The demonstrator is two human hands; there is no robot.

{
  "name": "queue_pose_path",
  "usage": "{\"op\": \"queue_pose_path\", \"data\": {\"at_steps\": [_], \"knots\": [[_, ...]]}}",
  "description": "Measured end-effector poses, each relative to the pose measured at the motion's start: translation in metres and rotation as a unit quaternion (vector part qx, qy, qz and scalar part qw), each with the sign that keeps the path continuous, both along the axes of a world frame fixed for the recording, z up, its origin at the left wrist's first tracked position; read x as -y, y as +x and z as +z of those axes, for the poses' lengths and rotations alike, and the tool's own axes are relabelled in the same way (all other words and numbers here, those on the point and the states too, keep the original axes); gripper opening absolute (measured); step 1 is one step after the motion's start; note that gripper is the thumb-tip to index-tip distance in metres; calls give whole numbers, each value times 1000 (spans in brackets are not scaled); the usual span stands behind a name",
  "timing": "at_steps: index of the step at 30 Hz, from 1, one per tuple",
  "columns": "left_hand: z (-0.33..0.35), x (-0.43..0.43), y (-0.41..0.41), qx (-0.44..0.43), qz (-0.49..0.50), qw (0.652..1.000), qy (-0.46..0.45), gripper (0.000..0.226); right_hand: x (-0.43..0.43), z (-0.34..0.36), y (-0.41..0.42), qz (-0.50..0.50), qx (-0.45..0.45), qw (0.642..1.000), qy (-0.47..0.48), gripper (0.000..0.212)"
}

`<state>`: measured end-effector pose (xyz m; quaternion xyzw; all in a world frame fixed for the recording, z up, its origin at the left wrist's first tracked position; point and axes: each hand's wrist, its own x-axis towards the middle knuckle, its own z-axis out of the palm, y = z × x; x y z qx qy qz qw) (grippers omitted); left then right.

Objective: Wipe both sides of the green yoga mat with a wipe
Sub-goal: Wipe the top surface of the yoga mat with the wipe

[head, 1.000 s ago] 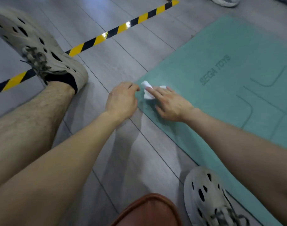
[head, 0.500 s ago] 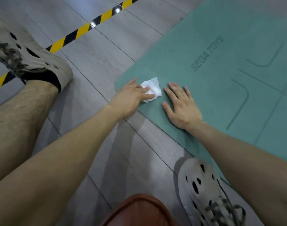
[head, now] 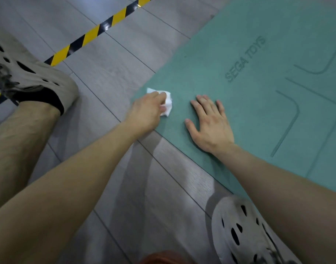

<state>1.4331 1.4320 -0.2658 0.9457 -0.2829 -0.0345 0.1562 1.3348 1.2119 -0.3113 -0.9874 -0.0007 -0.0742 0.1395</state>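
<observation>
1. Left of the mat [head: 258, 121], well apart from it, are a beige shoe [head: 29, 79] and a yellow-black tape [head: 91, 35].
2. At the mat's near-left corner the left hand [head: 146, 111] curls its fingers around a white wipe [head: 168, 103], which touches the mat.
3. Further right on the mat, the right hand [head: 211, 124] lies flat, fingers straight and spread, holding nothing.
4. I judge that the corner may fold or slide if the flat hand presses too weakly.
5. The mat's right and far parts are cut off, and its underside is hidden. A second shoe [head: 243, 231] at its near edge is partly out of frame.
</observation>
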Motion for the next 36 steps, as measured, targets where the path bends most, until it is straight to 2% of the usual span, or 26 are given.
{"op": "queue_pose_path", "data": {"at_steps": [2, 4, 7, 9, 13, 15, 18, 20, 22, 24, 27, 28, 29, 31, 32, 33, 36], "knots": [[4, -4, 27, -14, 114, 993, -21, 4, -1, 0, 3, -2, 6, 1000, 7, 68], [-1, -4, 41, 13, 151, 988, 17, 16, 0, 0, 1, 7, 10, 1000, 17, 68], [-8, 15, 3, 50, 58, 995, 64, 29, 1, -2, -1, 1, 8, 1000, 13, 68], [-12, 19, -23, 43, -18, 998, 39, 26, 2, -1, 1, 4, 14, 1000, 15, 68], [-11, 5, -2, 71, -46, 996, 20, 24, 0, 1, 2, 4, 21, 999, 33, 68], [-14, -1, -7, 102, -69, 992, -17, 21, -3, 0, 0, 5, 21, 999, 35, 68], [-23, -8, -34, 85, -79, 988, -107, 14, -1, 0, 1, 2, 28, 999, 38, 68], [-30, -12, -27, 89, -60, 984, -141, 13, 2, 1, 3, 2, 29, 999, 34, 68], [-34, -14, -7, 86, -28, 988, -129, 20, 3, -1, 3, 4, 29, 999, 34, 68], [-31, -21, 16, 90, 60, 988, -107, 29, 0, -2, 2, 5, 32, 999, 38, 67], [-27, -13, 15, 77, 222, 964, -124, 30, 0, -2, 1, 4, 31, 999, 35, 67], [-29, 3, -2, 69, 220, 963, -142, 31, 1, -2, 1, 3, 31, 999, 32, 67], [-30, 18, -23, 54, 174, 970, -163, 32, 2, -3, 2, 2, 31, 999, 31, 67], [-41, 33, -60, 50, 18, 984, -168, 35, 2, -4, 4, 3, 32, 999, 29, 68], [-42, 29, -58, 65, -28, 983, -167, 37, 1, -4, 5, 4, 32, 999, 30, 68], [-41, 20, -43, 62, -29, 982, -176, 39, 1, -4, 5, 4, 30, 999, 32, 68], [-36, -11, 10, 17, 131, 980, -148, 39, -1, -3, 2, 2, 27, 999, 39, 65]]}}
